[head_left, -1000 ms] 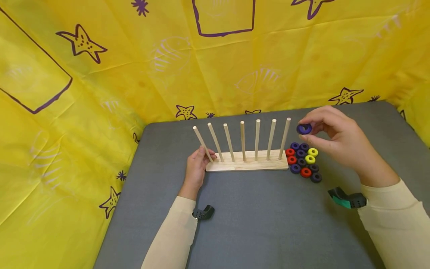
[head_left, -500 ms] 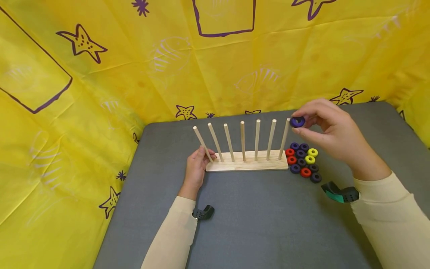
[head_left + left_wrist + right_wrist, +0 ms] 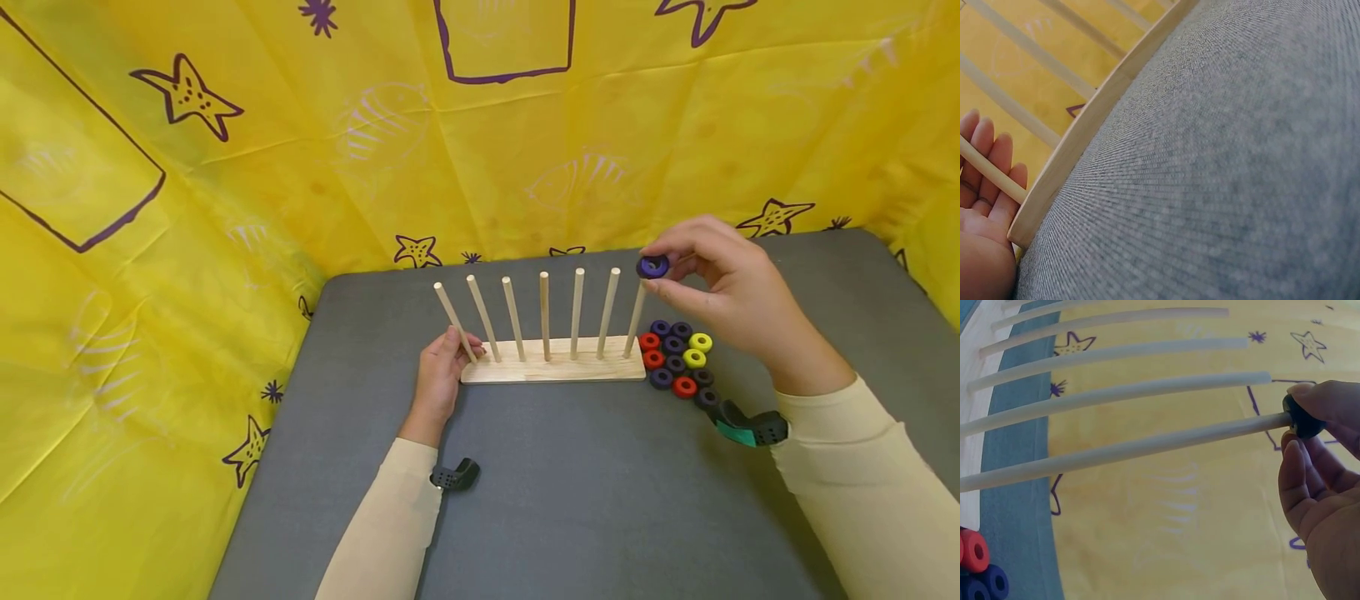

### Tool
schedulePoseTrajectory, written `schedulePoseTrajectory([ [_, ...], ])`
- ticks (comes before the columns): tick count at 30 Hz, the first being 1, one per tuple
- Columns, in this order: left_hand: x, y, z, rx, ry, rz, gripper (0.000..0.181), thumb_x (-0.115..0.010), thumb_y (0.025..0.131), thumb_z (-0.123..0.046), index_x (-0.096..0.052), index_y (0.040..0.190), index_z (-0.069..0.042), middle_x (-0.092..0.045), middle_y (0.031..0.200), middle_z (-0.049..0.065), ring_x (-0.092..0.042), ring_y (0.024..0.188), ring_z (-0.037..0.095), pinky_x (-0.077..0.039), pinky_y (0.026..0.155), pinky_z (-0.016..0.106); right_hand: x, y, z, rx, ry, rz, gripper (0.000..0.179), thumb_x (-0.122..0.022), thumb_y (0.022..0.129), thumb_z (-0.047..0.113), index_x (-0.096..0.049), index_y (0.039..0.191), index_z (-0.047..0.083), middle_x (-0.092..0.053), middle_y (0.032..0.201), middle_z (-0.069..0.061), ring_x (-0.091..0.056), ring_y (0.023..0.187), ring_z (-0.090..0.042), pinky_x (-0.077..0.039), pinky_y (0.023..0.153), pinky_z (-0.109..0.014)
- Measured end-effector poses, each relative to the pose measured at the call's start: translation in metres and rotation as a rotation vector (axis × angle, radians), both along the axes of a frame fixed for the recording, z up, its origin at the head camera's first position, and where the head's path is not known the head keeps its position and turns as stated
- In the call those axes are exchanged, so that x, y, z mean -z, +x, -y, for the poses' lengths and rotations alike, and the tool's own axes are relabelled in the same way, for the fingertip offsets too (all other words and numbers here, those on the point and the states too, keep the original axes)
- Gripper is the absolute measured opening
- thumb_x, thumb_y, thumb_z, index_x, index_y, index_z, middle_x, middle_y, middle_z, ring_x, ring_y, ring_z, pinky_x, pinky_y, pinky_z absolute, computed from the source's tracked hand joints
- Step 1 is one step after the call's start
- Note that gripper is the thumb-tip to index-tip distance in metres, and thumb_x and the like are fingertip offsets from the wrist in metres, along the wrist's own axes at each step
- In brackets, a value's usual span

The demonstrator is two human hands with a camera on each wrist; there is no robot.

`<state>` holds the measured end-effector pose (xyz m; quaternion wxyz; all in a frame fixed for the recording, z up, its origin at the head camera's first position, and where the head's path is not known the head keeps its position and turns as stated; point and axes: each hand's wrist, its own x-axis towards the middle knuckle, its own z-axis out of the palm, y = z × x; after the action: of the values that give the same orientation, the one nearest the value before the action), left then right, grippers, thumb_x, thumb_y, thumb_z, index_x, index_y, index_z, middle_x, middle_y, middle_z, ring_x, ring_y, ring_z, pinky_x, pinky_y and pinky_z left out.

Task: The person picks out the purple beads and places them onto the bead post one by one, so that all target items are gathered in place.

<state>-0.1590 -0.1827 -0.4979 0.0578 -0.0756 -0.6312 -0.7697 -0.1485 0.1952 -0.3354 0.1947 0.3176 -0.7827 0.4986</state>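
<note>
A wooden stand has a flat base (image 3: 555, 371) and a row of several upright pegs. At its left end my left hand (image 3: 438, 375) rests against the base, its fingers extended behind the leftmost peg (image 3: 456, 321). In the left wrist view those fingers (image 3: 1000, 153) look loosely straight beside the peg. Up at the top of the rightmost peg (image 3: 636, 321), my right hand (image 3: 731, 292) pinches a dark blue ring (image 3: 643, 272) between thumb and fingers. The right wrist view has the peg's tip meeting the ring (image 3: 1304, 419), its end hidden by it.
Several loose rings lie beside the base's right end, among them a red ring (image 3: 684, 387), a yellow ring (image 3: 701, 342) and dark blue ones. They rest on a grey tabletop (image 3: 555, 483). A yellow printed cloth (image 3: 480, 183) hangs behind and to both sides.
My right hand has moved left with the dark blue ring, from beside the rightmost peg to its top, and the ring has tipped flatter. My left hand stays in place.
</note>
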Motion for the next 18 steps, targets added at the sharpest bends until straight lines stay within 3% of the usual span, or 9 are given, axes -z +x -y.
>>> schedulePoseTrajectory([
  [11,-0.001,0.0,-0.001,-0.004,0.002,0.009,0.047,-0.051,0.118,-0.036,-0.072,0.098,0.0,-0.07,0.1,0.015,-0.069,0.093,0.021,-0.056,0.093,0.032,0.005,-0.001,0.001,0.06,-0.003,0.074,0.046,-0.082,0.08,-0.028,-0.076,0.12,-0.005,-0.065,0.112,-0.005,-0.063,0.092,-0.016,-0.053,0.082,-0.013],
  [18,0.001,0.0,0.0,-0.001,0.0,0.007,0.053,-0.054,0.116,-0.043,-0.071,0.099,0.004,-0.07,0.099,0.013,-0.068,0.093,0.022,-0.057,0.093,0.033,0.01,-0.002,0.001,0.057,0.011,0.09,0.045,-0.082,0.082,-0.026,-0.076,0.121,-0.004,-0.065,0.111,-0.007,-0.063,0.091,-0.015,-0.053,0.081,-0.012],
])
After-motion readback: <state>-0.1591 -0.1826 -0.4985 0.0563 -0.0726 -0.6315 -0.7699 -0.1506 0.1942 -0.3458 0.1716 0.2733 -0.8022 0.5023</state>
